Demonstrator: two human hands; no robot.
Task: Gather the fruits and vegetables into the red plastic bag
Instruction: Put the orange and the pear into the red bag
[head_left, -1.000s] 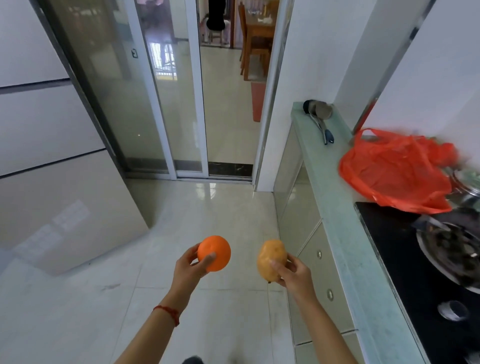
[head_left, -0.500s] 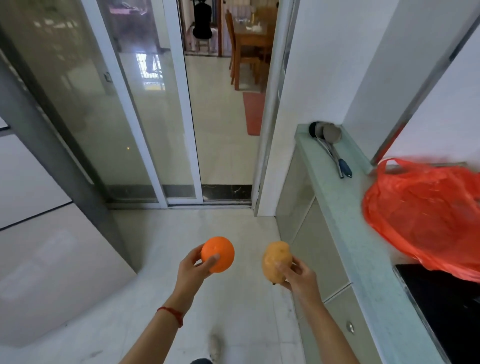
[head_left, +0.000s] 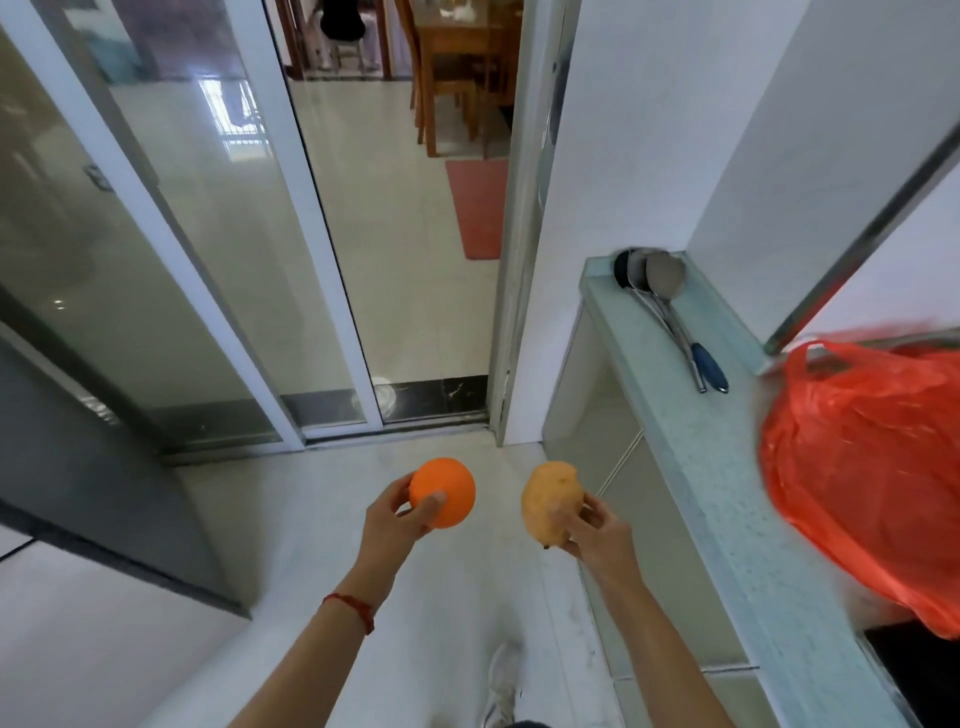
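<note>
My left hand (head_left: 392, 525) grips a round orange (head_left: 443, 491) in front of me over the floor. Close beside it, my right hand (head_left: 597, 532) holds a yellow-brown potato-like vegetable (head_left: 549, 502) upright by its lower half. The red plastic bag (head_left: 872, 478) lies crumpled on the pale green counter (head_left: 711, 467) at the right, with one handle loop standing up at its far end. Both hands are left of the counter, well short of the bag.
Two ladles (head_left: 670, 306) with metal and blue handles lie at the counter's far end. A black hob corner (head_left: 914, 670) shows at the lower right. Sliding glass doors (head_left: 218, 249) stand ahead, open onto a room with a red mat (head_left: 478, 208) and wooden chairs.
The view has swung left and drawn nearer the doorway, so the bag sits further right and the hob is nearly out of frame. Both hands keep their hold on the orange and the vegetable.
</note>
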